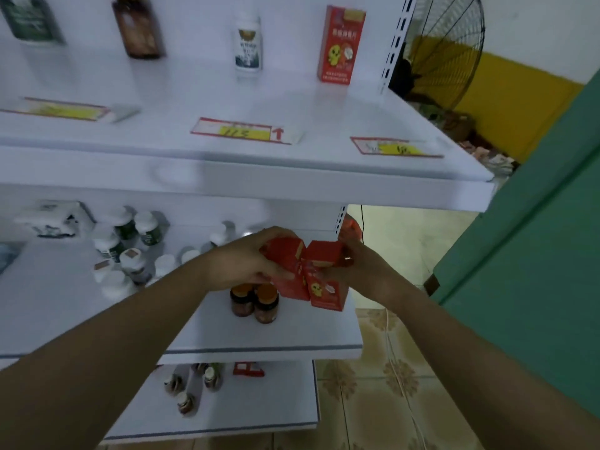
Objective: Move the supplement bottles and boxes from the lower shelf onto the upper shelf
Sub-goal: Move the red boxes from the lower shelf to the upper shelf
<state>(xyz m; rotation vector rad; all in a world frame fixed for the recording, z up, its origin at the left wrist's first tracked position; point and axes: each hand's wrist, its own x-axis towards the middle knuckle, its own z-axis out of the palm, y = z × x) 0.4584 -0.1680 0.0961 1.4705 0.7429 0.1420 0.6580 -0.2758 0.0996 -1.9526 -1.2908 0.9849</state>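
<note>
Two red supplement boxes are held side by side just above the lower shelf (308, 332). My left hand (240, 261) grips the left red box (287, 271), and my right hand (360, 264) grips the right red box (324, 287), which has a yellow cartoon figure on it. The two boxes touch each other. Under them stand two amber bottles (255, 302) with orange lids. Several white-capped bottles (130, 248) crowd the left of the lower shelf. On the upper shelf (292, 170) stand a red box (341, 43), a white bottle (248, 43), a brown bottle (138, 27) and a dark green box (29, 17).
Price tags (242, 130) lie flat on the upper shelf near its front edge. A white carton (48, 219) sits at the far left of the lower shelf. A third shelf below holds small bottles (194, 384). A black fan (444, 50) and a green panel (535, 271) stand to the right.
</note>
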